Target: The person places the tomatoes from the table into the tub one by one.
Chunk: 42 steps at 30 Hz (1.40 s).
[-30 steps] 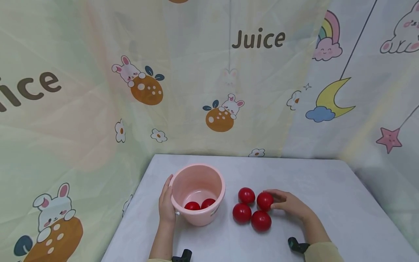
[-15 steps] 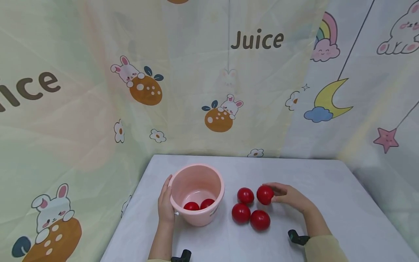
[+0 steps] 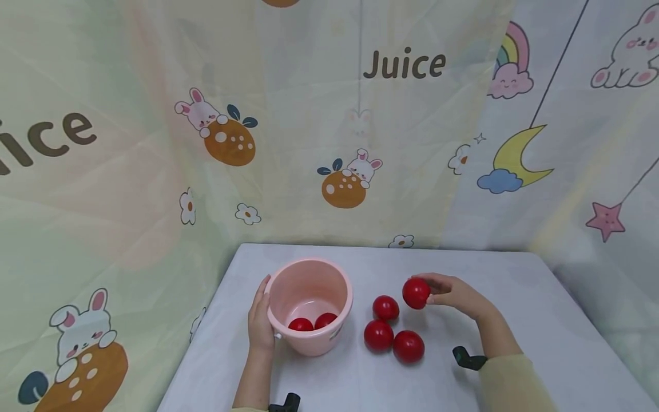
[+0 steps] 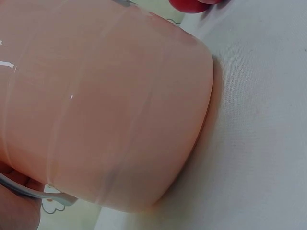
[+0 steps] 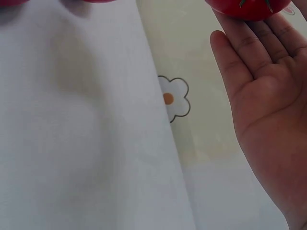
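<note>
Your right hand point(image 3: 455, 293) has hold of a red tomato point(image 3: 416, 293), pinched at its right side between thumb and fingers, the hand spread just wide enough to fit around it. You have that tomato up off the table point(image 3: 515, 286), to the right of the bucket point(image 3: 309, 283) and well apart from it. In the right wrist view its green markings show, with your palm below it.

Your left hand point(image 3: 261, 320) rests against the outer left side of the pink bucket, fingers straight and laid up along the wall; you cannot tell from these views where the thumb sits. The bucket stands on the table with its mouth up, and its grey handle point(image 4: 36, 192) passes close by your hand in the left wrist view.

Two tomatoes point(image 3: 325, 320) lie side by side at the bottom of the bucket. Between the bucket and your right arm, three loose tomatoes point(image 3: 378, 336) sit close together on the table, the nearest two touching. Behind the table hangs a cloth point(image 3: 319, 126) printed with rabbits, flowers and the word "Juice".
</note>
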Motion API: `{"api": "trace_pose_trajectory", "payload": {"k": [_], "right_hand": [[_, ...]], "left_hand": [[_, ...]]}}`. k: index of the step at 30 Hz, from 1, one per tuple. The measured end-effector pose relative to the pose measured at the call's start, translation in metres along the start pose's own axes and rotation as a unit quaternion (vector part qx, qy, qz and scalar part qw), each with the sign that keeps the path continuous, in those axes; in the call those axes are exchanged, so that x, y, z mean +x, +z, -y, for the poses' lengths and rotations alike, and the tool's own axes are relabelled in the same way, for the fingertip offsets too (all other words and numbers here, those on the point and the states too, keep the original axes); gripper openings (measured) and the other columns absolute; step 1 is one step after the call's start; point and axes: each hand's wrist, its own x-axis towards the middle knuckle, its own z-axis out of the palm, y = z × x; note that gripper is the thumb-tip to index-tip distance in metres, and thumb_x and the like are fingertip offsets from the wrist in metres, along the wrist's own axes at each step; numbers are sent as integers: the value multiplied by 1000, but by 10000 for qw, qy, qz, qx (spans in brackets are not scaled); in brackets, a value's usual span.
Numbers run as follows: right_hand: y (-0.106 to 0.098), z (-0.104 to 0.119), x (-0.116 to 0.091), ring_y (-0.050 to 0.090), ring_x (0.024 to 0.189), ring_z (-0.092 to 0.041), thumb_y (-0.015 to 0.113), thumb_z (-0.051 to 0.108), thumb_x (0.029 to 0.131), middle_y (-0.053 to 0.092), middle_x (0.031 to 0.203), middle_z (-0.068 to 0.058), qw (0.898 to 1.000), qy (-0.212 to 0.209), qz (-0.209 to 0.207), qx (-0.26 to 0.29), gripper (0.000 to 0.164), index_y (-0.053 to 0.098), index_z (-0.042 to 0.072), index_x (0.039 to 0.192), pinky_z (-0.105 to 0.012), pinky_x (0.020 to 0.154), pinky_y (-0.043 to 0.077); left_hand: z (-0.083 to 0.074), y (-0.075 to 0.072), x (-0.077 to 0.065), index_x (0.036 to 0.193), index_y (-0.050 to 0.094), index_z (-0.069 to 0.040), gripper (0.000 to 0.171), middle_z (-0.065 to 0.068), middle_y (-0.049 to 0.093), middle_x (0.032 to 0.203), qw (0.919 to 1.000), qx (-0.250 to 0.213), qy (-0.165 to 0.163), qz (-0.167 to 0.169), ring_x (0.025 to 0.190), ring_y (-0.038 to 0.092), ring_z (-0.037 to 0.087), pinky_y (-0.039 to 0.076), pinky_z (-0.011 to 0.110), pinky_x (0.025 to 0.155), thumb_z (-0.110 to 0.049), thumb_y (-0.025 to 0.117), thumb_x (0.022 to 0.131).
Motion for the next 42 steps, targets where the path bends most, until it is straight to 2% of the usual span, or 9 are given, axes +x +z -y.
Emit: {"api": "trace_pose_trajectory", "payload": {"k": [9,15,20,25,29,36,42], "right_hand": [[-14,33,16,51,127,-39,80,31,79,58,137,-8,9996,-283,43,31,64,55,27,138,-41,87,58],[-21,58,26,51,127,-37,81,29,79,56,138,-11,9990,-419,172,22,67,53,23,140,-40,86,58],[-26,79,38,51,127,-34,80,24,80,55,139,-9,9965,-738,363,118,69,51,19,142,-43,86,58],[-29,102,52,54,124,-32,78,20,82,58,136,-9,9916,-1169,545,99,63,54,19,140,-46,87,58],[-25,119,63,57,123,-30,78,20,83,60,136,-7,9892,-1298,672,126,61,55,19,140,-44,88,58],[-11,140,81,58,124,-29,80,22,82,61,135,-4,9866,-1351,911,97,62,56,20,139,-42,89,58],[3,154,97,58,123,-30,78,20,83,61,136,-6,9766,-1618,1408,142,60,56,17,139,-44,91,57]], "left_hand": [[1,-3,2,141,44,-51,40,-24,46,147,9999,37,-49,-159,140,42,9,47,49,106,-50,42,102],[0,-4,2,142,43,-49,40,-20,45,149,10000,-24,-3,-72,142,40,12,45,50,108,-49,42,102],[0,-6,1,143,43,-48,40,-19,44,151,10000,-50,-13,4,143,38,13,43,51,110,-49,40,103],[0,-6,1,143,43,-49,40,-19,44,151,10000,-18,-11,-39,143,39,13,43,52,109,-50,40,103],[2,-5,3,143,44,-48,40,-19,45,150,9999,-40,44,-83,143,40,13,44,52,108,-48,41,103],[4,-2,4,142,44,-49,41,-21,46,148,9999,-140,-62,-76,142,40,11,46,49,107,-51,43,101],[4,1,3,141,44,-51,41,-23,46,147,9998,-125,-110,-71,141,41,10,47,49,107,-53,45,100]]}}
